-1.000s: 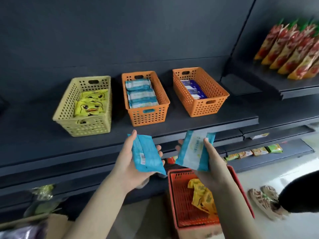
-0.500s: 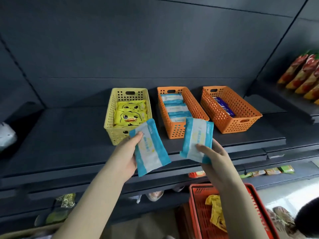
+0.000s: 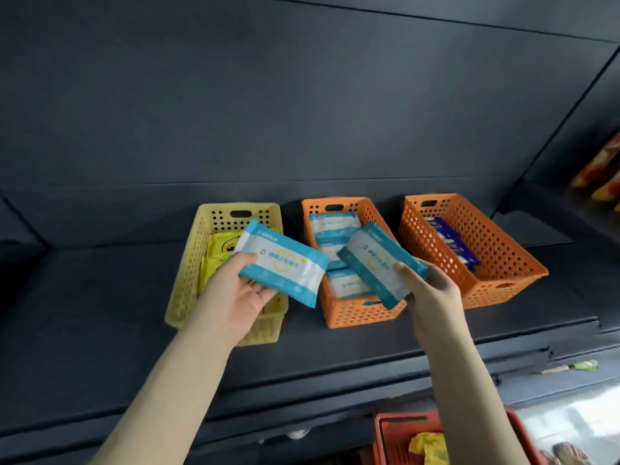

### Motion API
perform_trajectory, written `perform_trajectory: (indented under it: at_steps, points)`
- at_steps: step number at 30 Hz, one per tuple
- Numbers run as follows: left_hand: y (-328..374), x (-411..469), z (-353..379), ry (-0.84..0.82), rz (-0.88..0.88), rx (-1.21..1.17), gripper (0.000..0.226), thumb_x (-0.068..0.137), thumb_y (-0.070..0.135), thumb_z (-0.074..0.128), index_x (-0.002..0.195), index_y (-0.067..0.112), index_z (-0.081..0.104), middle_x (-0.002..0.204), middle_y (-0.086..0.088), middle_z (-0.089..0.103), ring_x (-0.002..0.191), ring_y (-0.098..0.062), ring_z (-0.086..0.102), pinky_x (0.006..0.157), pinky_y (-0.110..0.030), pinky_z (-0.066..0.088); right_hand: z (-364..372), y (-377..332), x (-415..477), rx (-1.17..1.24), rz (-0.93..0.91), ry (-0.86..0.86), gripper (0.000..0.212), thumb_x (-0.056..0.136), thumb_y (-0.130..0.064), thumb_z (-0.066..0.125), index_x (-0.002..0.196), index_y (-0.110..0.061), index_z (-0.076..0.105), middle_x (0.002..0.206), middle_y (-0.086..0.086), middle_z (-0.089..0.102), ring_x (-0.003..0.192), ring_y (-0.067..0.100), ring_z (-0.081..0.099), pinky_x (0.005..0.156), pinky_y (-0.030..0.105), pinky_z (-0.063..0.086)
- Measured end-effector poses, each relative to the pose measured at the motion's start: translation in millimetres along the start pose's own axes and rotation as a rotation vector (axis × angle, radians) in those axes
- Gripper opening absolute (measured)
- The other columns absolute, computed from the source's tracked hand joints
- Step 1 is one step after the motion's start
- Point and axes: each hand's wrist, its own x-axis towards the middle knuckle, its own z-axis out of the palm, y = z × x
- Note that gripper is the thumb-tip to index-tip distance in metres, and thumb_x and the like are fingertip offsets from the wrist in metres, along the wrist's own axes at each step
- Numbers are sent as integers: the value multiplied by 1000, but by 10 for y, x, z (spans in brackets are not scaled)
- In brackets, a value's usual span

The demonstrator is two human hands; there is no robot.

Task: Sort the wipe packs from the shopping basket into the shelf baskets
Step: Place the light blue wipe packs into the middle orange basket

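My left hand (image 3: 231,297) grips a blue-and-white wipe pack (image 3: 281,263) over the right side of the yellow basket (image 3: 188,283), which holds yellow packs. My right hand (image 3: 432,293) grips a second blue-and-white wipe pack (image 3: 379,263), tilted above the middle orange basket (image 3: 355,313) that holds several matching blue packs. The right orange basket (image 3: 503,263) contains dark blue packs. The red shopping basket (image 3: 396,431) sits low at the bottom right with a yellow pack (image 3: 429,448) inside.
All three baskets stand in a row on a dark shelf (image 3: 100,297) with a dark back wall. Red-and-yellow snack bags (image 3: 600,176) hang at the far right. Lower shelf edges run below, with small packets (image 3: 577,366) at the right.
Both hands rose from above the shopping basket to the shelf, each carrying its blue pack. The packs now hover over the yellow and middle orange baskets.
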Motion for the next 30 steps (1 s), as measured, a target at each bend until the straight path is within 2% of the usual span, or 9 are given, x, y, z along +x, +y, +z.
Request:
perform_trajectory:
  at_steps: [1, 3, 6, 11, 16, 21, 24, 27, 30]
  points:
    - [5, 106, 63, 2, 7, -11, 29, 94, 6, 51, 123, 10, 54, 118, -15, 66, 108, -32, 64, 86, -45, 54, 18, -5, 146, -17, 6, 6, 18, 89, -10, 66, 106, -5, 67, 104, 17, 71, 96, 28, 69, 82, 42, 55]
    - [-1, 314, 187, 15, 10, -18, 26, 94, 6, 51, 119, 10, 55, 118, -16, 65, 108, -32, 64, 87, -46, 55, 46, -29, 435, -97, -10, 10, 12, 92, -13, 64, 101, -7, 67, 96, 10, 73, 84, 18, 72, 68, 32, 59]
    - [-43, 594, 311, 46, 18, -22, 26, 95, 11, 53, 121, 9, 56, 117, -16, 66, 104, -31, 66, 78, -43, 60, 83, -26, 840, -266, -69, -42, 11, 93, -13, 61, 99, -6, 66, 88, 6, 71, 70, 8, 70, 53, 20, 53]
    - [-75, 890, 408, 112, 57, -43, 23, 96, 17, 54, 118, 11, 57, 118, -15, 65, 107, -30, 64, 89, -45, 54, 161, 98, 1350, -546, -123, -128, 9, 94, -17, 59, 99, -12, 65, 85, 2, 69, 76, 16, 69, 55, 25, 54]
    - [54, 1120, 424, 134, 79, -38, 23, 95, 19, 57, 117, 13, 58, 119, -13, 65, 109, -29, 63, 84, -43, 56, 329, 179, 1587, -764, -54, -235, 6, 95, -19, 56, 96, -13, 58, 87, 1, 68, 73, 12, 66, 55, 23, 53]
    - [134, 1313, 405, 139, 63, -42, 25, 95, 20, 57, 119, 13, 58, 120, -12, 65, 110, -29, 63, 84, -44, 57, 547, 346, 1675, -810, 70, -303, 11, 92, -18, 57, 101, -21, 63, 87, 2, 71, 75, 17, 71, 72, 46, 60]
    - [171, 1432, 399, 150, 57, -50, 23, 95, 20, 57, 118, 14, 59, 119, -12, 66, 109, -29, 64, 87, -44, 56, 612, 417, 1718, -835, 113, -337, 13, 94, -18, 55, 103, -22, 63, 84, 0, 73, 73, 15, 72, 70, 45, 60]
    - [184, 1516, 386, 147, 35, -44, 27, 95, 21, 57, 121, 13, 59, 117, -13, 68, 108, -29, 65, 86, -43, 57, 575, 410, 1728, -772, 179, -387, 12, 96, -20, 54, 105, -23, 60, 89, 1, 73, 76, 13, 73, 71, 42, 61]
    - [168, 1568, 375, 129, 6, -33, 32, 94, 23, 58, 124, 13, 57, 118, -13, 68, 107, -29, 66, 79, -40, 60, 559, 429, 1702, -882, 70, -375, 12, 96, -23, 55, 108, -24, 56, 88, -1, 70, 74, 10, 71, 65, 35, 61]
